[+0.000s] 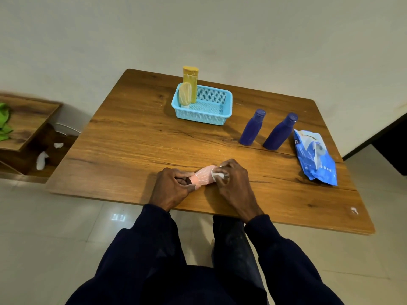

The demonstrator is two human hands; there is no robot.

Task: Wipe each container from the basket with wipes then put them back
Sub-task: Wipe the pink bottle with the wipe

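- Tube [203,175], pink, lies crosswise low over the front of the table [132,139], held between both hands.
- The left hand [172,188] is curled round the dark capped end. The right hand [233,183] pinches a white wipe [217,173] onto the other end.
- To do this step well, I would hold the cap end firm and turn the tube bit by bit. The wipe should be drawn along the full length, so that every side, the flat end and the cap get covered.
- Squeeze lightly: a soft tube can ooze if its cap is loose.
- Once clean, it belongs in the basket [198,116] at the far side. There a yellow bottle [190,82] and a cream tube [185,93] stand at one end, with free floor beside them.
- A blue bottle [253,127] and its twin [279,132] stand upright outside the basket, between it and the pack [315,157]. Nothing shows whether they have been wiped.
- Hidden: the tube's underside, most of the cap under the left fingers, and much of the wipe inside the right fist.
- The tube looks to rest on the wood, though the hands cover the contact.
- Print on the tube and pack is too small to read.
- The shelf [28,119] at the left is cut off by the frame edge. It holds a green cloth [4,122], with white scraps [41,160] on a lower level.
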